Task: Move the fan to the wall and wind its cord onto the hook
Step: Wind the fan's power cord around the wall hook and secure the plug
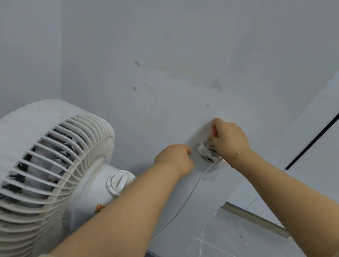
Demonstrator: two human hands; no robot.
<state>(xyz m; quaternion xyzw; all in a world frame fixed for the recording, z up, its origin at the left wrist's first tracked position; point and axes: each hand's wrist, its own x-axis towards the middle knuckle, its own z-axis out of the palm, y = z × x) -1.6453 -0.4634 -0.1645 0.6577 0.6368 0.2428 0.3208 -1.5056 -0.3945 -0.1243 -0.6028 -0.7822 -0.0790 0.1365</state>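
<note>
Fan (29, 172): white, at left, close to the wall (178, 40). Cord (196, 184): white, running from the low near side up to the hook (208, 151), coils gathered there. Left hand (173, 157): fingers closed, pinching the cord just left of the hook. Right hand (228, 139): fingers curled shut over the coils at the hook; bracelet (237, 155) on wrist.
</note>
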